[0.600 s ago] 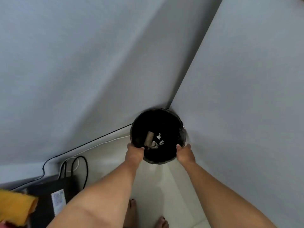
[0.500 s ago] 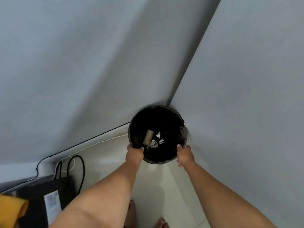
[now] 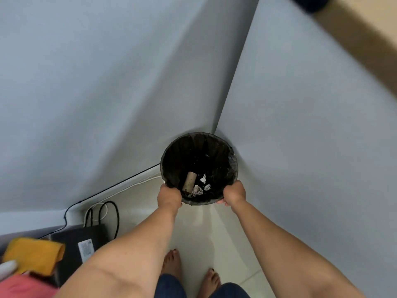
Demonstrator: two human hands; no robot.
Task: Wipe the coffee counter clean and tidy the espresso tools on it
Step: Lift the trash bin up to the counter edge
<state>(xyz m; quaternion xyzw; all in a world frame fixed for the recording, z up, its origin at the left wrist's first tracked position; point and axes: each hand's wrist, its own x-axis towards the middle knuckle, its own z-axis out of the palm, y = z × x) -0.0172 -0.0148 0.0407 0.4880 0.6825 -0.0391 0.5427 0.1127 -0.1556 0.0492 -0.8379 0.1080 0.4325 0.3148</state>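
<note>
Black bin (image 3: 171,155), lined with a dark bag, stands in the corner where two grey-blue walls meet. Cannot tell whether its base rests on the floor (image 3: 199,224) or is lifted clear.

Left hand (image 3: 169,197): grips the near rim at its left, fingers curled over the edge.
Right hand (image 3: 234,193): grips the near rim at its right, fingers curled round the outside.
Contents: one cardboard tube (image 3: 189,180) and a few crumpled paper scraps (image 3: 198,190), all at the bottom.
Desk and espresso tools: not in view.
Orange cloth (image 3: 32,253) lies at lower left, beside a black bag (image 3: 71,239). Loose cables (image 3: 117,214) run along the foot of the wall.

Risks, as judged:
- Both grips are on the near rim only, so the bin may tip away and spill its scraps if raised.
- The liner could slip off the rim under the fingers.
- The cables lie near the bare feet (image 3: 171,263); a step back and to the left could snag them.
</note>
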